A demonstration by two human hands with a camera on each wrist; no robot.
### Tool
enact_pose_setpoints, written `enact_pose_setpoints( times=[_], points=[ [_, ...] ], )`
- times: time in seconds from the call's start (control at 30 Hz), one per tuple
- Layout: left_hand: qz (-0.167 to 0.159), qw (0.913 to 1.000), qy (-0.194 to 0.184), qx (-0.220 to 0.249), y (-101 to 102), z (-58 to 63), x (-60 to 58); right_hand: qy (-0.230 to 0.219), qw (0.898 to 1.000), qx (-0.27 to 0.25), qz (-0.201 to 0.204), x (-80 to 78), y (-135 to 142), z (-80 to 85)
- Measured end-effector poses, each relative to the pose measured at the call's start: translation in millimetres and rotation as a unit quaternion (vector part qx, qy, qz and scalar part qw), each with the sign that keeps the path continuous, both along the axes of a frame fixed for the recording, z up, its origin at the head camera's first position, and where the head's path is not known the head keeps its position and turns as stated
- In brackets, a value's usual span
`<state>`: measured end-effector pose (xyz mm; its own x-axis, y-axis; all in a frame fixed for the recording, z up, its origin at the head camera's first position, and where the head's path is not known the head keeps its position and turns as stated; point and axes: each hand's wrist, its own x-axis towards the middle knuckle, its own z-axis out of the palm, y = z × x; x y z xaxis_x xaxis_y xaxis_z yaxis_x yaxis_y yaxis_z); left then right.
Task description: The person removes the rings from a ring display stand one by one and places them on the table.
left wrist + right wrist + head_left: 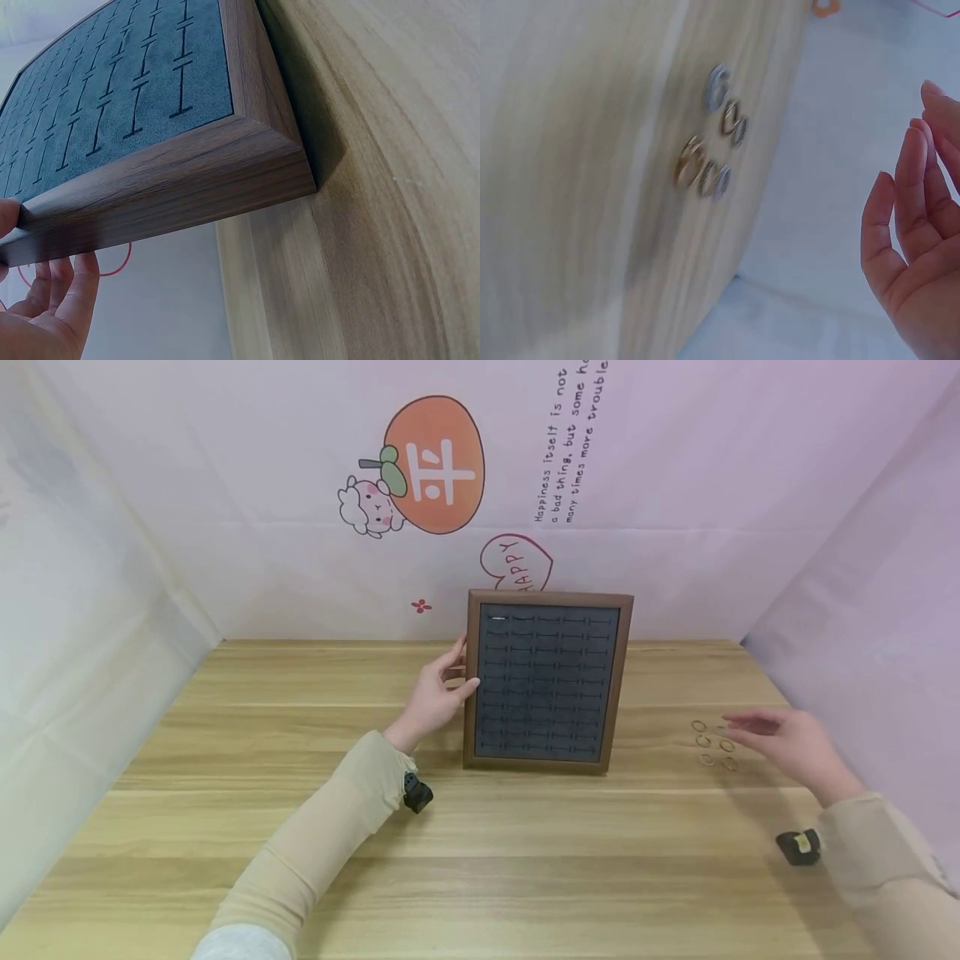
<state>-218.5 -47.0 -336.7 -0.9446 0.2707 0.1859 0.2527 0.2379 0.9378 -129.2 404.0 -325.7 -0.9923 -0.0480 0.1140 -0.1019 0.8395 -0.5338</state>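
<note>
A ring display board (pixel 540 685) with a brown wood-grain frame and dark slotted padding stands tilted on the table. A thin bright strip, perhaps a ring (pixel 498 618), shows in its top-left slot. My left hand (pixel 435 693) grips the board's left edge, thumb at the front and fingers behind. Several gold- and silver-coloured rings (pixel 690 161) lie in a small group to the right of the board. Just over them is my right hand (pixel 787 747), its fingers loosely bent and pointing left. I see nothing between its fingertips (pixel 930 94) in the right wrist view.
The wood-grain table (pixel 540 868) ends at a printed back cloth (pixel 300 568) close behind the board. White cloth also hangs at the left and right sides. A black wrist device (pixel 798 847) sits on the right wrist, another (pixel 417 792) on the left.
</note>
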Motion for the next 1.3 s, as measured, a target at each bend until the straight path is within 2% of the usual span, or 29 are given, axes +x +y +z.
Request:
enact_pose_setpoints(
  times=[0.2,0.37,0.47,0.73,1.1,1.3],
  points=[
    [0.001,1.0,0.006,0.004,0,0.2,-0.1,0.004,0.999,-0.035,-0.007,-0.4,-19,9.1],
    [-0.002,1.0,0.005,0.008,0,-0.2,0.0,0.021,0.996,-0.087,0.009,-2.7,-38,13.7],
    [-0.001,1.0,0.004,0.006,0,-0.4,-0.1,0.033,0.994,-0.098,0.019,-4.6,-51,18.1],
    [0.001,0.9999,0.001,0.011,1,0.6,0.3,0.045,0.994,-0.092,0.042,-13.0,-84,30.3],
    [0.002,0.9999,-0.008,0.01,0,1.2,1.2,0.048,0.988,-0.119,0.081,-26.3,-121,40.0],
    [0.001,1.0,-0.001,0.009,1,0.3,0.6,0.055,0.989,-0.1,0.093,-32.9,-137,47.8]
  ],
)
